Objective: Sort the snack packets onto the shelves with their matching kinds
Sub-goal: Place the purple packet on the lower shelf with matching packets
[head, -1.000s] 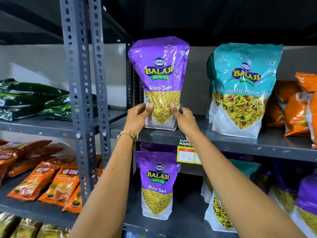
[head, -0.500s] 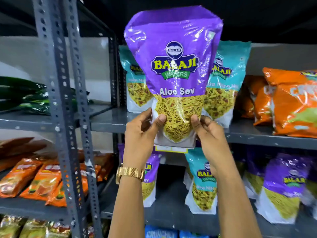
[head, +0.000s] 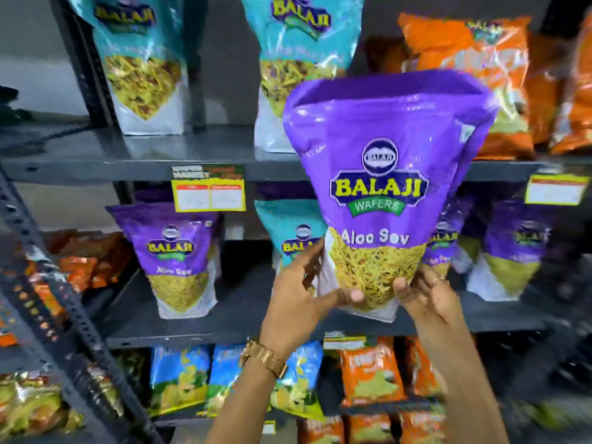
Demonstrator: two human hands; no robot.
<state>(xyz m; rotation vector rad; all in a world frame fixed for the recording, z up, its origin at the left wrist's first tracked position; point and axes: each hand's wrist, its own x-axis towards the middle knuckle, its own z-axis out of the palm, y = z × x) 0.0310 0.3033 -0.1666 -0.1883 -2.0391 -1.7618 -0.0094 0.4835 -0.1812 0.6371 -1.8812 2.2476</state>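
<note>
Hands (head: 299, 294) grip purple Aloo Sev pouch (head: 381, 174) upright

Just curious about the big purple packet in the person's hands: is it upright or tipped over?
Upright. The purple packet has its top edge uppermost and its label reads level; both hands grip its bottom corners.

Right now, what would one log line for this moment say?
held: purple Aloo Sev packet | left hand + right hand grip its base | position: before middle shelf | not yet placed
</note>
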